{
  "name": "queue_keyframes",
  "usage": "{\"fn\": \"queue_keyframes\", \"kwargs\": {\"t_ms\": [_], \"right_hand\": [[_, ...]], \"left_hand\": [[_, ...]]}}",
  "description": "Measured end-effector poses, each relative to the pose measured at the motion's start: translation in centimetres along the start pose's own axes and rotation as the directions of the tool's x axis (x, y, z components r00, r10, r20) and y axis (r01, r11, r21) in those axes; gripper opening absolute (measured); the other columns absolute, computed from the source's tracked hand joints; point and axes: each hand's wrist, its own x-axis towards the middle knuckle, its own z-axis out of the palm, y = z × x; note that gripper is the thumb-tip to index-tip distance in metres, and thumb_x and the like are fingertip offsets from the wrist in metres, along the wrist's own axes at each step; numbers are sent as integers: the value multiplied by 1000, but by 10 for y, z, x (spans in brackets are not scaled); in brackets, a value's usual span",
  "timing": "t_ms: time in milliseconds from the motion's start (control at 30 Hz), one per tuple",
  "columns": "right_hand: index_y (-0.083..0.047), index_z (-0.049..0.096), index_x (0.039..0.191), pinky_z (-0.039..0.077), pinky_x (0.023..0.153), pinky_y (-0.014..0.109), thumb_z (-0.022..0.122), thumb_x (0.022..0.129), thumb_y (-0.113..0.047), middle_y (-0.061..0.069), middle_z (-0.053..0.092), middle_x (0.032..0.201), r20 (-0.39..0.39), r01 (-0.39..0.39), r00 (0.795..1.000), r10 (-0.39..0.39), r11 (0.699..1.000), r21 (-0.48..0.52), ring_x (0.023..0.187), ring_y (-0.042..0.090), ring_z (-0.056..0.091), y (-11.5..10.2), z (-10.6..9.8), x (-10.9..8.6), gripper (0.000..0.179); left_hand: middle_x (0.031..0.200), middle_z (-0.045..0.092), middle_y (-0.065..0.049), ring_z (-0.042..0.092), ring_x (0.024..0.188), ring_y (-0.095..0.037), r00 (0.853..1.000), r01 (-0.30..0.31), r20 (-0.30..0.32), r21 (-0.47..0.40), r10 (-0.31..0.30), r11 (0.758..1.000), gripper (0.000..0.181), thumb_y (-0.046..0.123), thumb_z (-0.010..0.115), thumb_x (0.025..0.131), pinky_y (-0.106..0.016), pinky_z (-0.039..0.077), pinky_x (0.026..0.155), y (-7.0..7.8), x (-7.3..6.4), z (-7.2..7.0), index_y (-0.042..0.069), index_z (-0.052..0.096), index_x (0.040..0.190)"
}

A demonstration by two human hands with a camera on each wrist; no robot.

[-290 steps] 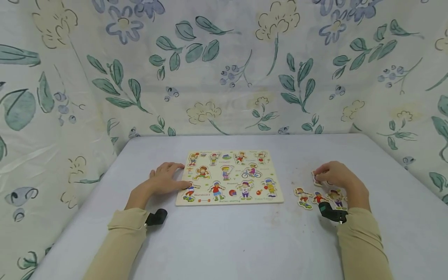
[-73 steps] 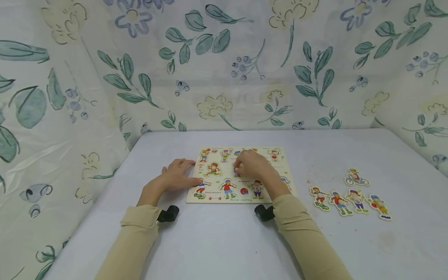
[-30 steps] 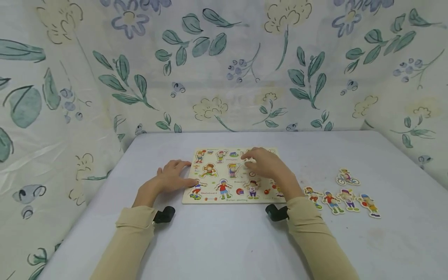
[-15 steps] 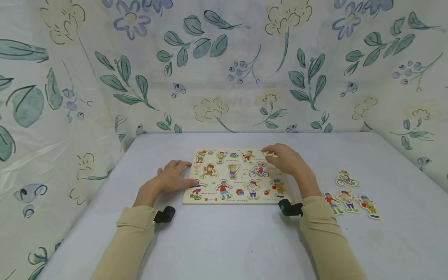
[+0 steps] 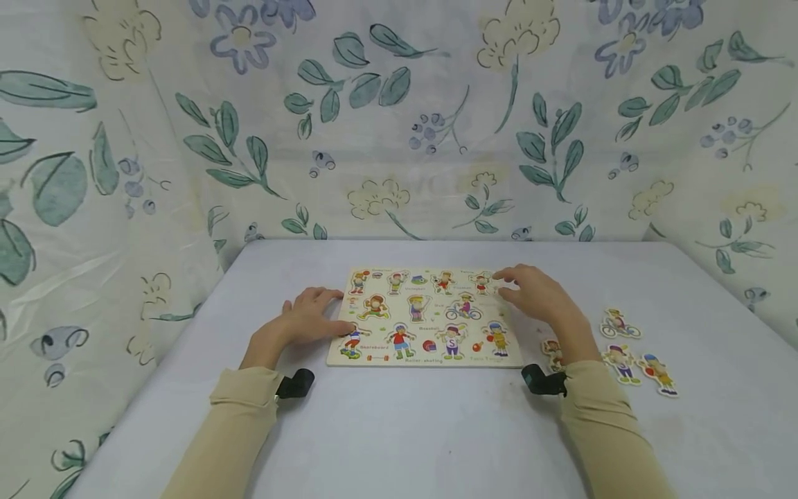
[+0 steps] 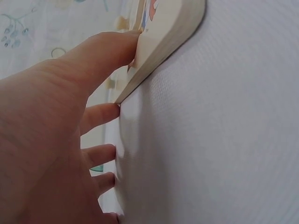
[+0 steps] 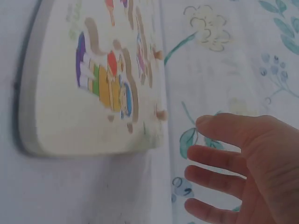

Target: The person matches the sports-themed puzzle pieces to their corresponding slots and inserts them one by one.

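A cream wooden puzzle board [image 5: 393, 312] with sports figures lies flat on the table. My left hand [image 5: 305, 322] rests at its left edge, thumb on top, the other fingers extended along the side. In the left wrist view, the thumb [image 6: 105, 49] touches the board's edge [image 6: 163, 44]. My right hand [image 5: 537, 294] hovers off the board's upper right corner, fingers loosely extended and holding nothing. Loose figure pieces lie to the right: a cyclist [image 5: 619, 324], one in a purple-and-white outfit [image 5: 621, 364], a ball player [image 5: 658, 374] and a skateboarder [image 5: 551, 352], partly hidden by the right wrist.
White cloth covers the table [image 5: 399, 436]. A floral curtain [image 5: 424, 159] stands behind it and at both sides. Black wrist cameras sit at the left wrist [image 5: 296, 383] and right wrist [image 5: 544, 380]. The right forearm covers part of the loose-piece area.
My right hand pinched a piece at the right, worked at the board's middle, where the baseball figure now shows a pale rim, then moved right off the board with nothing held. Left hand stayed.
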Motion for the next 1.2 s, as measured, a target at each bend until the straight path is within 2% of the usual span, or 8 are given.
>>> {"fn": "queue_keyframes", "kwargs": {"t_ms": [467,833,1067,1200], "right_hand": [[-4,55,138,44,98,63,57,99,-21,28,53,134,-4,-70,998,70,996,-48,123,46,49,52,-26,-37,42],[4,49,138,40,98,69,56,99,-20,37,47,135,29,-141,989,142,989,-33,123,55,44,105,-40,-63,47],[7,44,141,43,96,68,55,98,-21,40,39,140,59,-188,981,186,982,33,123,57,42,120,-45,-72,51],[8,43,140,41,96,69,55,98,-21,41,38,139,68,-203,977,200,979,35,123,58,41,124,-47,-76,53]], "left_hand": [[158,19,-27,13,146,-46,1000,-17,-4,1,17,1000,84,54,65,87,-71,2,114,0,3,0,9,36,151],[158,19,-28,13,146,-46,1000,-11,-1,4,11,1000,83,53,65,87,-71,3,114,2,2,1,9,36,151],[157,19,-28,13,146,-47,1000,-8,-1,3,8,1000,84,54,65,87,-71,2,114,1,1,0,8,35,151],[158,18,-28,12,146,-47,1000,-21,0,-4,21,1000,84,55,64,88,-71,1,114,-2,-1,-1,9,35,151]]}}
